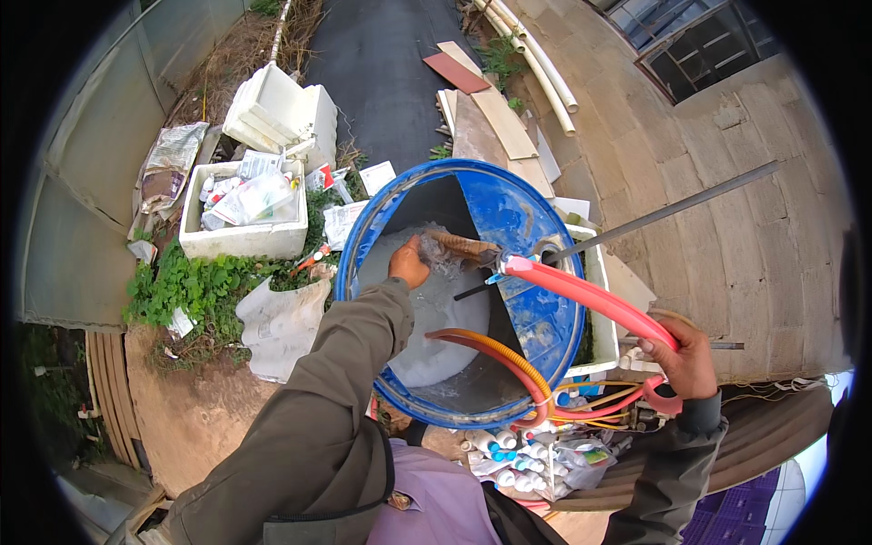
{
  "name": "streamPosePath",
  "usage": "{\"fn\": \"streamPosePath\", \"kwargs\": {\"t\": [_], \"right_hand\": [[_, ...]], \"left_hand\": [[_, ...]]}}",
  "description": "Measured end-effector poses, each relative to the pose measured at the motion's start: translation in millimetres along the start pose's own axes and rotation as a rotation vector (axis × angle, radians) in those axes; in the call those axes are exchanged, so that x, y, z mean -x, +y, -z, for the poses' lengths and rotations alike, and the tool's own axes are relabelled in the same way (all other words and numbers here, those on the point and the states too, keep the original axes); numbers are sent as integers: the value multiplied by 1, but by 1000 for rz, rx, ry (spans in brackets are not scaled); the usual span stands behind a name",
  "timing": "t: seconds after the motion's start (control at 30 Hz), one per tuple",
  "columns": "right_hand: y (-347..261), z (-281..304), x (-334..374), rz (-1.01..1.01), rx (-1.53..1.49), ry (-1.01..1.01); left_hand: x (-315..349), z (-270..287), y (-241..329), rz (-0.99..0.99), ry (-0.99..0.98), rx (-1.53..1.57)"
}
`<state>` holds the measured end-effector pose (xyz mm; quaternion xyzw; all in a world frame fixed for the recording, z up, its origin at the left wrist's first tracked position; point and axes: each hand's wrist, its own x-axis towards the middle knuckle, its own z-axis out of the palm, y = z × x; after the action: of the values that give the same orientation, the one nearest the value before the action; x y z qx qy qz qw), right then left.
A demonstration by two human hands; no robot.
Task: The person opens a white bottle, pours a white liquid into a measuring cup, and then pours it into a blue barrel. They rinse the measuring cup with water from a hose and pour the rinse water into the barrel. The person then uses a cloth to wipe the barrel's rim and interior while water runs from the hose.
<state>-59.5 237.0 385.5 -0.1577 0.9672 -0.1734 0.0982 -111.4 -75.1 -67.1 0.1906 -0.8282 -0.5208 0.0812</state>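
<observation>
A blue barrel (545, 354) with a half lid stands before me, holding cloudy grey liquid (427, 345). My left hand (409, 263) reaches into it, fingers curled at the end of a brown tube (461, 245). Pale splashing liquid or a fine mesh there blurs what the fingers grip. My right hand (683, 357) is wrapped around a thick pink-red hose (604, 304). That hose runs to the barrel's middle, where it meets the brown tube at a fitting. Through the lid slants a long grey rod (672, 211). An orange hose (504, 350) curves over the near rim into the liquid.
At the left sits a white foam box (245, 238) of bottles and packets; another foam box (309, 123) is behind it. Boards (500, 118) and pale pipes (545, 77) lie beyond the barrel. A block wall (727, 191) rises at the right. Several bottles (509, 454) lie near the barrel's base.
</observation>
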Motion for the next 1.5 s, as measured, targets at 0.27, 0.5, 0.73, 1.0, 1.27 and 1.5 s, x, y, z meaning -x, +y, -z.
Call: {"fn": "streamPosePath", "kwargs": {"t": [0.27,0.5,0.73,1.0,1.27,1.5], "right_hand": [[-7,21,11,-48,26,-113],[-2,23,10,-45,40,-130],[1,38,17,-43,-98,-84],[-2,10,-3,-48,29,-98],[-3,-6,-19,47,74,-174],[2,-29,-35,7,84,-200]], "left_hand": [[1,-3,-2,-26,66,-44],[6,2,0,-178,-20,-104],[11,4,3,-150,-30,-145],[9,7,6,-194,-50,-119],[11,9,7,-163,-68,-140],[8,1,-1,-186,-120,-146]]}}
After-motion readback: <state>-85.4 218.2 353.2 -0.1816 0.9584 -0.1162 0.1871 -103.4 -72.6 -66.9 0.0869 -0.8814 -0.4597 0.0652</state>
